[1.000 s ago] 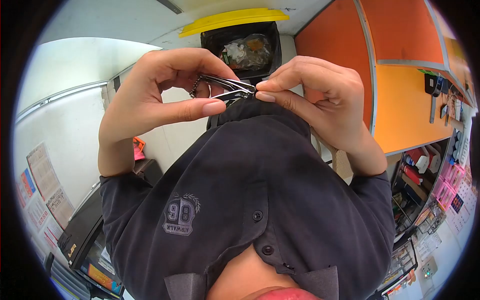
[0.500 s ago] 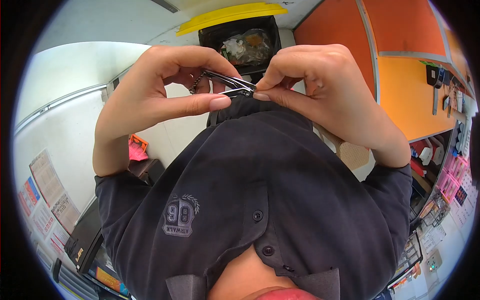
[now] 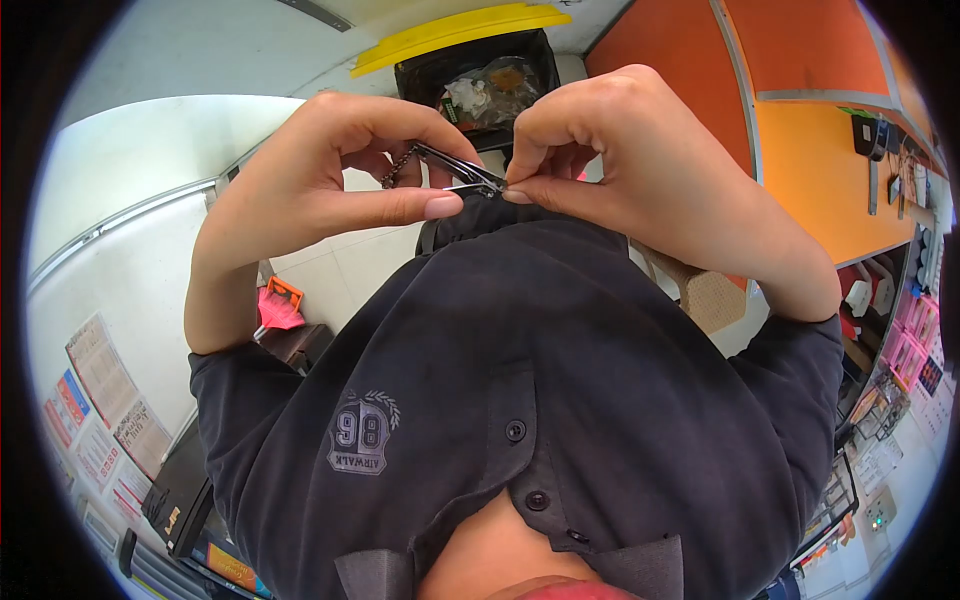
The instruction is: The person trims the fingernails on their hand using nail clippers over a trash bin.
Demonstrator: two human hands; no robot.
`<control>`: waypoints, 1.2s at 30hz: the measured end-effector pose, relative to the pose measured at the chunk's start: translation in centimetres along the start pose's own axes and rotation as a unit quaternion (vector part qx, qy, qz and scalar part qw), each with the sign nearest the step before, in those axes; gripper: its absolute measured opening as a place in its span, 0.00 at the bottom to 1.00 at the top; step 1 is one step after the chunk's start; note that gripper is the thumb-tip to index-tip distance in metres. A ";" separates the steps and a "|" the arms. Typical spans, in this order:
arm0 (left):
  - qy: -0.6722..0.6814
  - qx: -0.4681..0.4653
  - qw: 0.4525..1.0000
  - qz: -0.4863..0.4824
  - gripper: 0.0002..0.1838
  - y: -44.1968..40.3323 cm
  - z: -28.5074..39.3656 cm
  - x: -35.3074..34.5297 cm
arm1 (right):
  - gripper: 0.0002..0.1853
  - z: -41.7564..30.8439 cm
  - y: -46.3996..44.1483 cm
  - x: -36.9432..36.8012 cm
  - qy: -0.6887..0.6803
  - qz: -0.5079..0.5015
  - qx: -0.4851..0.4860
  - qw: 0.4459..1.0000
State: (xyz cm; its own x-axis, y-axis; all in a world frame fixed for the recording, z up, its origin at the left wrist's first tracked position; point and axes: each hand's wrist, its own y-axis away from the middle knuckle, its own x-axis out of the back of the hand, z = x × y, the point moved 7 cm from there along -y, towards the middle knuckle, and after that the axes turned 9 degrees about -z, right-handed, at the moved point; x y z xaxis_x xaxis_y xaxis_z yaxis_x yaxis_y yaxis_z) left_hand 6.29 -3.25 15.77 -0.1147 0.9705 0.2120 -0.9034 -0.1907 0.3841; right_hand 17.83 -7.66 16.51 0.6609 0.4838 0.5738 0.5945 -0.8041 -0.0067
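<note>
A shiny metal nail clipper [image 3: 458, 170] with a small bead chain [image 3: 398, 167] is held up in front of my dark shirt. My left hand [image 3: 345, 175] grips the clipper between thumb and fingers, and the chain hangs by its curled fingers. At the clipper's right end, the thumb and forefinger of my right hand [image 3: 590, 150] are pinched together, touching its tip. Whether anything small sits in that pinch is hidden.
Beyond my hands is a black-lined bin [image 3: 543, 75] with crumpled waste, below a yellow strip [image 3: 460, 37]. Orange cabinets [image 3: 668, 60] and an orange surface [image 3: 815, 190] stand at right. A pink and orange item [image 3: 281, 306] lies at lower left.
My right hand and forearm have risen and tilted, with the elbow moving outward to the right. My left hand still grips the clipper, which points slightly more downward at its right end.
</note>
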 end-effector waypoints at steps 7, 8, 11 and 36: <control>0.010 0.007 1.000 -0.005 0.14 0.1 -0.4 0.0 | 0.04 -0.1 -0.4 -0.3 0.005 0.000 0.007 1.000; 0.019 0.013 1.000 -0.002 0.14 0.1 -0.5 0.1 | 0.04 0.0 -0.5 -0.3 0.004 0.002 0.008 1.000; 0.039 0.017 0.999 0.000 0.15 0.1 -0.9 0.2 | 0.04 0.2 -0.7 -0.2 -0.021 -0.003 -0.007 1.000; 0.129 0.012 0.991 -0.041 0.18 -1.1 -1.9 0.0 | 0.04 1.4 -0.9 -0.1 -0.136 -0.060 -0.037 0.988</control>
State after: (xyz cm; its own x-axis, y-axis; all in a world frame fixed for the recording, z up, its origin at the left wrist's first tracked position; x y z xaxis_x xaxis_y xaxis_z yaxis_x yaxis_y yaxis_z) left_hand 6.53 -2.71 13.66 -0.1451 0.9878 -0.0570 -0.9048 -0.1092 0.4117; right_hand 17.86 -6.45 15.27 0.6923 0.6440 0.3255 0.6476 -0.7535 0.1136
